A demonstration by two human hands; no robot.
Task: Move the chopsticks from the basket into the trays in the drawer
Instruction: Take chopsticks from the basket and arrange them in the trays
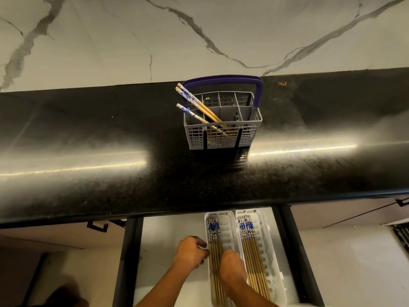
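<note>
A grey plastic basket [223,136] with a purple handle stands on the black counter. Three chopsticks [200,107] with blue-flowered ends lean out of its left side. Below the counter an open drawer [168,231] holds two white trays side by side. The left tray [228,231] holds several chopsticks [213,249], and so does the right tray [263,242]. My left hand [190,252] is at the left tray's outer edge, fingers curled against the rim. My right hand [232,265] lies in the left tray over its chopsticks; its fingers are hidden.
The black counter [110,151] overhangs the back of the drawer. A marble wall [132,41] rises behind it. Dark drawer rails [127,262] run on both sides, and closed cabinet fronts [345,213] flank the drawer.
</note>
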